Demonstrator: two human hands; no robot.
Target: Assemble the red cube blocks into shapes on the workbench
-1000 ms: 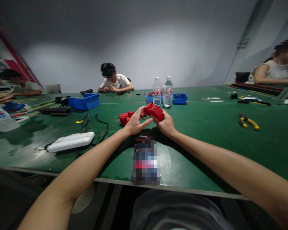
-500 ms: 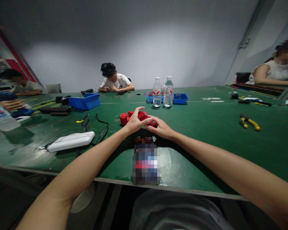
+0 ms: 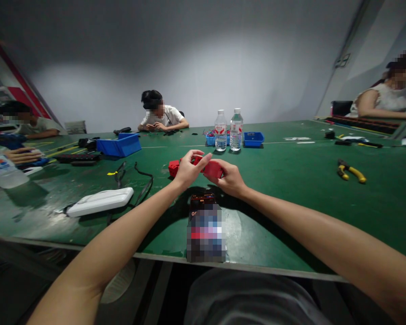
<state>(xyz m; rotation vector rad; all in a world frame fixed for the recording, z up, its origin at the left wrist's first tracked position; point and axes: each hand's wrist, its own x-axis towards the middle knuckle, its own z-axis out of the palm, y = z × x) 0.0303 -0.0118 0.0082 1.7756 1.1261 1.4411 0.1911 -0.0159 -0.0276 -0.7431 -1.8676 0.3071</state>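
Both my hands meet over the middle of the green table [image 3: 291,189] and hold a red plastic part [image 3: 212,169] between them. My left hand [image 3: 188,169] pinches its left end with curled fingers. My right hand [image 3: 229,178] wraps round its right side from below. More red plastic parts [image 3: 173,168] lie on the table just left of my left hand. A dark phone-like device [image 3: 205,225] lies on the table right below my hands.
A white flat device [image 3: 99,201] with black cables [image 3: 142,180] lies at left. Two water bottles [image 3: 228,130] and small blue trays [image 3: 253,139] stand behind my hands; a bigger blue bin [image 3: 119,144] sits further left. Yellow-handled pliers [image 3: 351,171] lie at right. Other people sit round the table.
My hands lowered the red part toward the table, then lifted it slightly again and turned it. A person's hand at far left shifted.
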